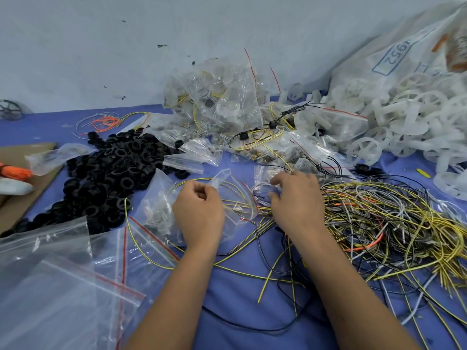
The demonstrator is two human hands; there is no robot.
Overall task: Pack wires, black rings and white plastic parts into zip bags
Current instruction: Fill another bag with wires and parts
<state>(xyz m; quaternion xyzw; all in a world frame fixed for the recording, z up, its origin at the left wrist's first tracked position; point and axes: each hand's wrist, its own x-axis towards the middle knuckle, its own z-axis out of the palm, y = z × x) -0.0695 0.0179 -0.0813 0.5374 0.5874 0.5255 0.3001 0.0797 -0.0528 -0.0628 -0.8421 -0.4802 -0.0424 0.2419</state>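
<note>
1. The left hand (198, 213) pinches the mouth of a small zip bag (235, 198) between thumb and curled fingers. I think it holds the mouth up and open so that wires can go in.
2. The bag is in the middle of the bench (240, 324), just in front of the person. Some yellow wires already seem to lie in or behind it; the clear plastic does not let me tell which.
3. The right hand (297, 200) reaches onto the edge of the wire heap (391, 223), fingers bent down into the wires. Its grip seems to gather thin wires, but the fingertips are hidden, so I cannot tell if it really holds any.
4. The wire heap lies at the right, close to the right hand, which makes each pick short.
5. The black rings (108, 173) are piled at the left, near the left hand but not touched now.
6. The white parts (404, 122) lie at the far right, spilling from a large sack (394, 59).
7. Filled bags (217, 102) are stacked at the back by the wall, out of the working space.
8. Empty bags (63, 286) wait at the near left, ready to be taken next.
</note>
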